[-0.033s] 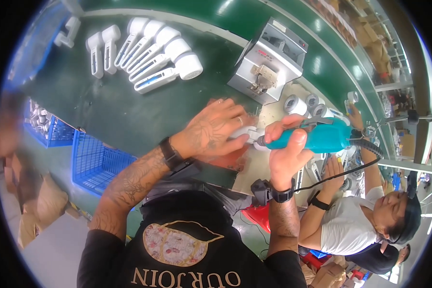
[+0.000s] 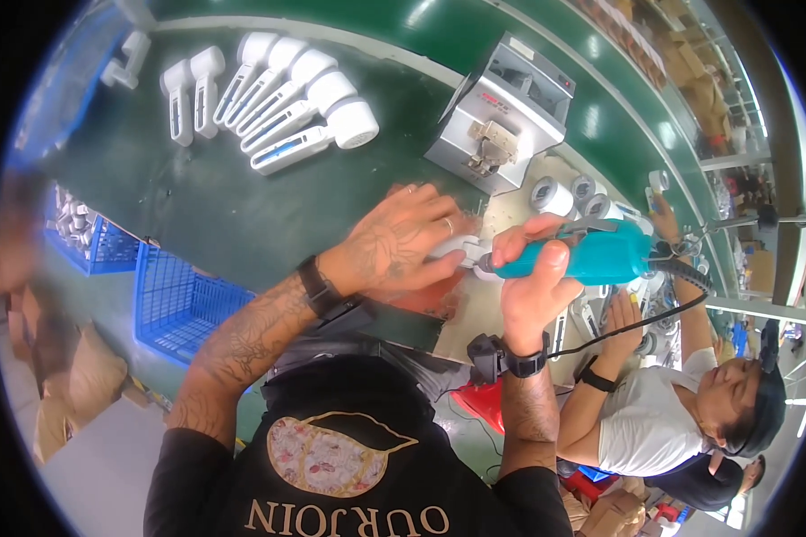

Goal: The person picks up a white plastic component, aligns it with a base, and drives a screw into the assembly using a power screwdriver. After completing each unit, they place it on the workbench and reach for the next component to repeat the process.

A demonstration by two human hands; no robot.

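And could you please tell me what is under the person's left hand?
A white piece and a reddish patch on the table show from under the left hand; what lies beneath the palm is covered.

The black shirt [image 2: 443, 470] bears gold letters [image 2: 361, 521], the grey machine [image 2: 464, 134] small red print [image 2: 493, 103].

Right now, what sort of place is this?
Probably a factory assembly workshop: a teal power tool in the right hand, similar white handled units on the green bench, and a co-worker alongside.

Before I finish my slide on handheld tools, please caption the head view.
Left fingers hold a white part; right fingers grip a teal corded tool, its tip by the part.
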